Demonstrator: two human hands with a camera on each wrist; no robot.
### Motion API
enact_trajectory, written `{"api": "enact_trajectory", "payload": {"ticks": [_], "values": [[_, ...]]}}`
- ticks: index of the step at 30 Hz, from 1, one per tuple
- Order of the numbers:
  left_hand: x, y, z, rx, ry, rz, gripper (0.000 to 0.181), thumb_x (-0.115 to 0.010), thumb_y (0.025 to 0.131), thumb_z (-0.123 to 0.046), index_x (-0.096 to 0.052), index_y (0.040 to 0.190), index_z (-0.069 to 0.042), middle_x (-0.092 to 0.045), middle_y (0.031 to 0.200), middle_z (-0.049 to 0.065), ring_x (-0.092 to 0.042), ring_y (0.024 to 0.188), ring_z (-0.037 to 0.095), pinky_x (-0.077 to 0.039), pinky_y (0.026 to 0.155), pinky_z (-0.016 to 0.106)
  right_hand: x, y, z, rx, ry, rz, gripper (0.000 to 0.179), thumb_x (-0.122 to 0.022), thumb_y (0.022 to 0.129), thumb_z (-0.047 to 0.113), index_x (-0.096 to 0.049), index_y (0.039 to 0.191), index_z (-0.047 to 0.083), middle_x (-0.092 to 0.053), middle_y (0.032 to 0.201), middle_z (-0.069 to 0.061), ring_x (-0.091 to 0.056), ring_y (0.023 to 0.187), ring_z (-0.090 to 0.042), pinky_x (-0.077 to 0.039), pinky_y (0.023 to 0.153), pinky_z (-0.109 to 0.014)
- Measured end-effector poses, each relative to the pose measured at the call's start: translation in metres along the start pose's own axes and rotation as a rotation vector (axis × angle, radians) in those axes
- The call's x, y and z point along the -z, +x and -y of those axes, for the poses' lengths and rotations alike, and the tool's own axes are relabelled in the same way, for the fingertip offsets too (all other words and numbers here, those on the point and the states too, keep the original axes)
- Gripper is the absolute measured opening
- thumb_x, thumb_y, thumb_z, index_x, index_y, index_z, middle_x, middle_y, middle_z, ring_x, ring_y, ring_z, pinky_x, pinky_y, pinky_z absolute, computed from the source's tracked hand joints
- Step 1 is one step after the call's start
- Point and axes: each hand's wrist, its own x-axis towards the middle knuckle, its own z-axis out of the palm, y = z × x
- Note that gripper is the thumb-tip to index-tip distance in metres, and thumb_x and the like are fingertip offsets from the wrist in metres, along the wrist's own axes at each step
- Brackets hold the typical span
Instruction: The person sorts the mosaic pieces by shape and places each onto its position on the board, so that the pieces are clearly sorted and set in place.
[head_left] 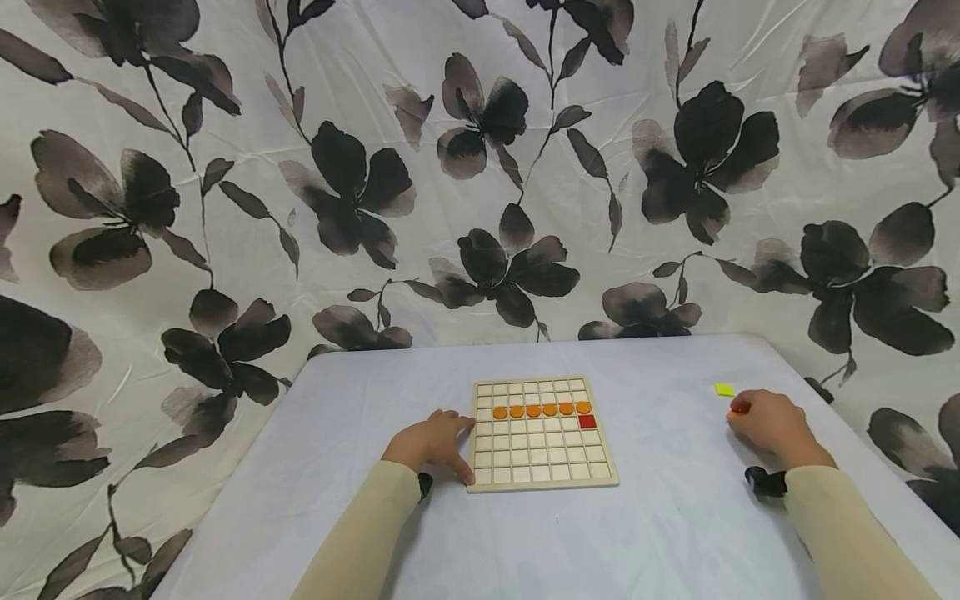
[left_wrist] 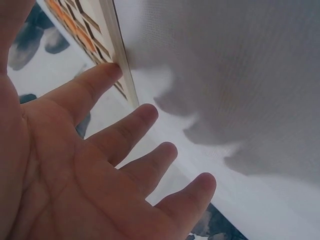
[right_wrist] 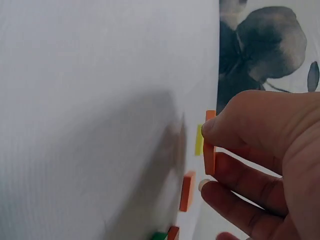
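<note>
A pale wooden grid board [head_left: 531, 457] lies flat on the table. Along one of its upper rows runs a line of several round orange discs [head_left: 533, 411], and a red square tile [head_left: 587, 422] sits under the rightmost disc. My left hand [head_left: 431, 442] rests at the board's left side, thumb by the near corner and extended fingers by the edge; the left wrist view shows the index fingertip on the frame. Off to the right, my right hand [head_left: 772, 425] pinches a thin orange piece [right_wrist: 209, 162] between thumb and fingers, above the table.
A yellow square tile [head_left: 724, 389] lies just beyond my right hand. In the right wrist view an orange-red block [right_wrist: 187, 191] lies below the held piece, with green [right_wrist: 159, 236] and red [right_wrist: 173, 233] pieces at the bottom edge. Floral cloth [head_left: 510, 167] hangs behind the white table [head_left: 375, 392].
</note>
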Motion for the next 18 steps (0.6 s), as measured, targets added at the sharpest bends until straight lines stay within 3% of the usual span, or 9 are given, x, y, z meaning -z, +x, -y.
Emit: {"api": "enact_trajectory", "payload": {"ticks": [8,18], "values": [[-0.001,0.002,0.000,0.008,0.004,0.001,0.098,-0.091,0.059,-0.044,-0.048,0.144,-0.021,-0.038,0.153,0.012,-0.027,0.146,0.034,-0.033,0.112,0.056,-0.004,0.001,0.018,0.041,0.046,0.019,0.037,-0.066,0.088,0.013,-0.061,0.114,-0.012,-0.062,0.107,-0.028,-0.054,0.095,-0.040,-0.046,0.089,-0.059],[0.001,-0.001,-0.002,0.015,0.009,0.010,0.098,-0.091,0.060,-0.043,-0.047,0.144,-0.020,-0.038,0.153,0.012,-0.026,0.146,0.035,-0.032,0.113,0.056,-0.011,0.007,0.032,0.139,0.023,-0.002,0.029,-0.067,0.086,0.014,-0.067,0.107,-0.007,-0.067,0.099,-0.020,-0.058,0.091,-0.033,-0.048,0.085,-0.052]]}}
